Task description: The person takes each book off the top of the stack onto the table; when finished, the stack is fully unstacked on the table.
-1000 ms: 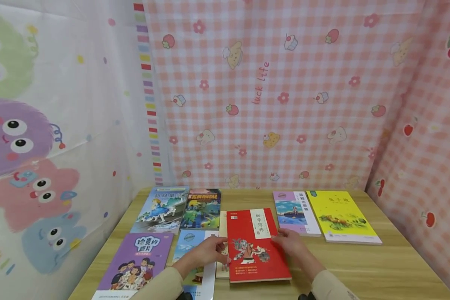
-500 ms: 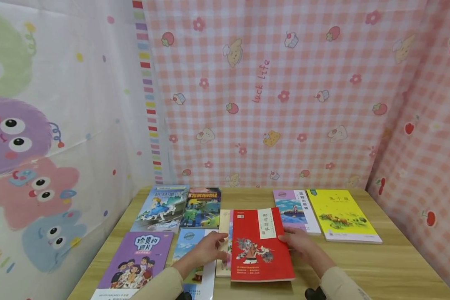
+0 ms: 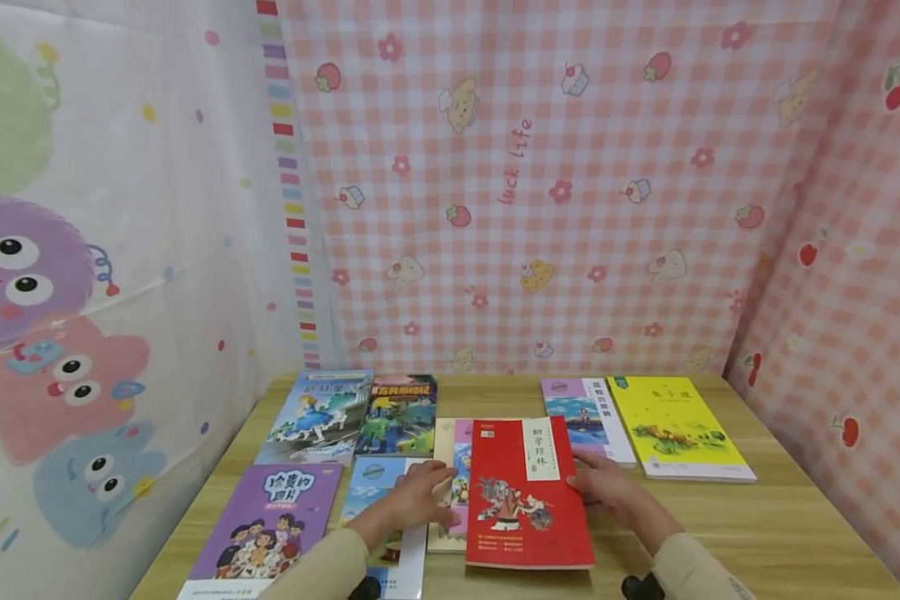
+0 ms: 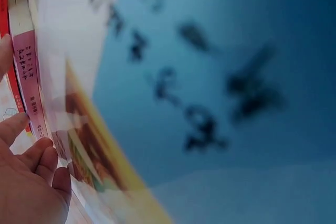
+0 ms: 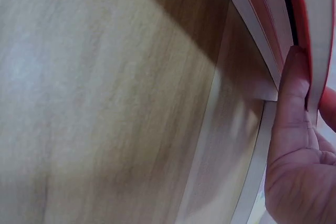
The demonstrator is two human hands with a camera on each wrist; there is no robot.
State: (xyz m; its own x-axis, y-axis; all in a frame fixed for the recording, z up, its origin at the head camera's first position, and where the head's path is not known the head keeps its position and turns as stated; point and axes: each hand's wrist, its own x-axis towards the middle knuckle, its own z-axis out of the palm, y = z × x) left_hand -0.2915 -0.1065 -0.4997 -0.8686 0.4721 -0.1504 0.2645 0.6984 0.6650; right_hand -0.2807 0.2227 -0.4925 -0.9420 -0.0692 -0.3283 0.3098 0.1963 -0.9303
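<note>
While the right hand (image 3: 607,492) is gripping the glossy red book's (image 3: 527,496) right edge, its fingers (image 5: 294,93) curling under the cover, the left hand (image 3: 420,498) is lying flat, fingers straight, on the books beneath, on the woodgrain counter (image 3: 757,533).

A wooden table (image 3: 765,533) carries scattered books: behind the red book (image 3: 528,493) lie a yellow book (image 3: 675,427) and a green-covered book (image 3: 399,414); left lies a purple book (image 3: 270,527).
</note>
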